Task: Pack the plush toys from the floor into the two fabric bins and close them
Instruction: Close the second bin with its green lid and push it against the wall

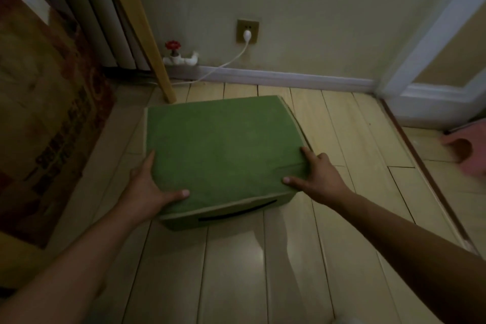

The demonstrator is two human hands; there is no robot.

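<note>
Green bin [223,152] sits on the wood floor [263,271], near the wall, lid down and flat over the top. Dark handle slot [238,213] shows on the near face.

Left hand [147,189]: spread wide, palm against the bin's left near corner, thumb lying on the lid edge. Right hand [319,173]: also spread, fingers on the right near corner, thumb over the lid edge. Neither is closed round anything; both press or steady the lid.

No plush toys visible on the floor here. Something pink [468,150] at the far right edge, blurred; cannot tell what it is. Second bin not in view.

Handling, as a judgement: fabric over board, so sides probably stiff enough to keep shape but lid gives under pressure, slight dip at centre. Filled with plush, likely light. Best hold: both side walls low down, or the handle slot for dragging. Pressing corners rather than centre should seat the lid evenly.
</note>
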